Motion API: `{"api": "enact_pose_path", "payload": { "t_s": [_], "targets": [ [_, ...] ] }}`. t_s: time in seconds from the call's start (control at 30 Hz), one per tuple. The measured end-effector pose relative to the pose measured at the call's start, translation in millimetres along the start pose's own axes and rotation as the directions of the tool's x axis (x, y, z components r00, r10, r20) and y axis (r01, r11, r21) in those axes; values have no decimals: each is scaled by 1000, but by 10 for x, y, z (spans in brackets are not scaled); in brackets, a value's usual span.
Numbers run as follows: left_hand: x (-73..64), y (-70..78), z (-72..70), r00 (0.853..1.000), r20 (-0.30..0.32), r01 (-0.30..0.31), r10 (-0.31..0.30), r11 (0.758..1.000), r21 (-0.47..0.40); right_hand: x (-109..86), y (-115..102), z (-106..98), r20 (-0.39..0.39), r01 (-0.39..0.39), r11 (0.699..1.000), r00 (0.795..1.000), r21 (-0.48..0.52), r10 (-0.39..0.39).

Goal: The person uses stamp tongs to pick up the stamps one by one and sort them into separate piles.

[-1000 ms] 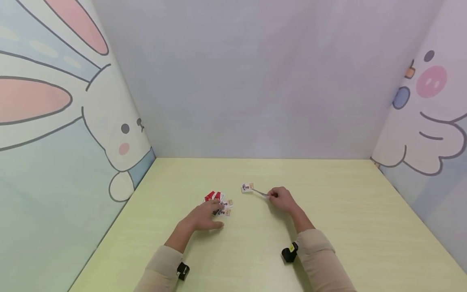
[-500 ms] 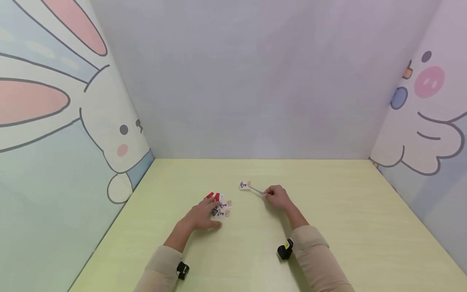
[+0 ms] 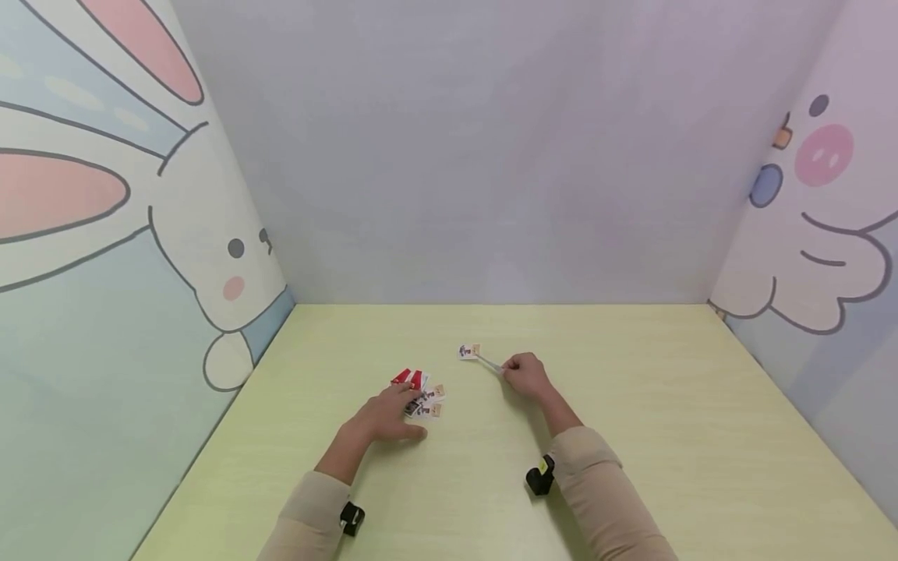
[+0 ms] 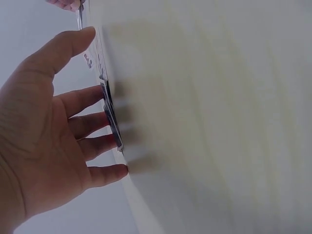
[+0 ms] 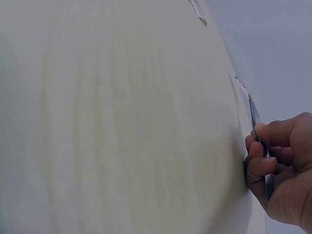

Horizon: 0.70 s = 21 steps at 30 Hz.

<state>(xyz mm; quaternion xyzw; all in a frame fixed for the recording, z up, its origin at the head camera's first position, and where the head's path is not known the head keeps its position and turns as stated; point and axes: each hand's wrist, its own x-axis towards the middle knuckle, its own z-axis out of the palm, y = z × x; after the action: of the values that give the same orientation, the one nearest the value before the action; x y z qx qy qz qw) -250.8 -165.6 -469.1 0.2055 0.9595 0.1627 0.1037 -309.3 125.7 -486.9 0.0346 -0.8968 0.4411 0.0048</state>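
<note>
My right hand [image 3: 528, 376] pinches metal tweezers [image 5: 255, 117] between thumb and fingers. In the head view their tip meets the right part of a small printed paper piece [image 3: 466, 352], white with a dark figure and a tan end. My left hand [image 3: 384, 413] lies over a small spread of printed paper pieces [image 3: 429, 410], its fingers extended and the thumb held apart. In the left wrist view the fingertips press on the edge of these pieces [image 4: 112, 117]. Red-and-white pieces [image 3: 410, 379] show beyond the fingers; part of the spread is hidden under the hand.
The pale yellow table [image 3: 631, 405] reaches back to a plain grey wall [image 3: 491, 156]. Side panels carry a cartoon rabbit [image 3: 231, 288] on the left and a cartoon animal [image 3: 828, 234] on the right. A black wrist camera [image 3: 540, 475] hangs by the right sleeve.
My right hand has moved slightly left and away with the tweezers, and the single paper piece at their tip has shifted the same way. My left hand has stayed on the spread.
</note>
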Motion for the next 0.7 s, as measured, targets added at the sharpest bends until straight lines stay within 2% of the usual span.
{"api": "enact_pose_path", "payload": {
  "t_s": [0.23, 0.5, 0.7],
  "targets": [
    [-14, -42, 27, 1000, 4, 2, -2, 1000, -16, -47, -28, 1, 22, -31, 999, 999, -30, 31],
    [-22, -22, -11, 999, -22, -26, 25, 999, -28, -53, -62, -16, 7, -26, 998, 1000, -53, 27],
    [-12, -25, -27, 999, -13, -38, 38, 999, -22, -97, -72, -50, 5, -38, 996, 999, -82, 38]
  ]
}}
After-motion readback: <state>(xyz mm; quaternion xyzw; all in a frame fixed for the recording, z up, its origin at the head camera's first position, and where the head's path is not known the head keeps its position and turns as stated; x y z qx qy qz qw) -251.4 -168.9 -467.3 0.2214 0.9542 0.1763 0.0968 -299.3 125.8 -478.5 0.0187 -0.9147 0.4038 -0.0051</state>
